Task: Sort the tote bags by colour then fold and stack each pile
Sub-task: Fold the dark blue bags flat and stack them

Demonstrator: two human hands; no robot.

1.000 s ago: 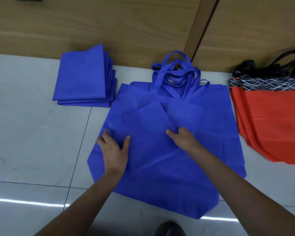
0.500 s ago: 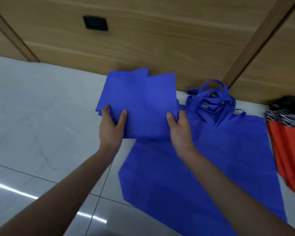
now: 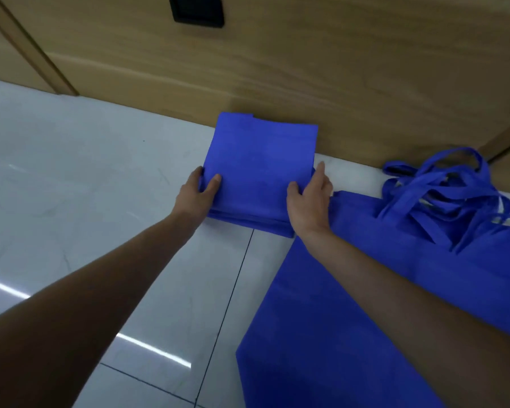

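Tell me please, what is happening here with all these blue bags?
A person holds a folded bag by its two sides, the left hand gripping the left edge and the right hand the right edge, on top of a stack of folded blue bags beside the wooden wall. To the right, unfolded bags lie flat on the floor, their handles in a tangle; these are not yet folded.

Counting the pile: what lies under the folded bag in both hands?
A stack of folded blue bags, only its layered near edges showing, on the floor. The top bag covers the rest.
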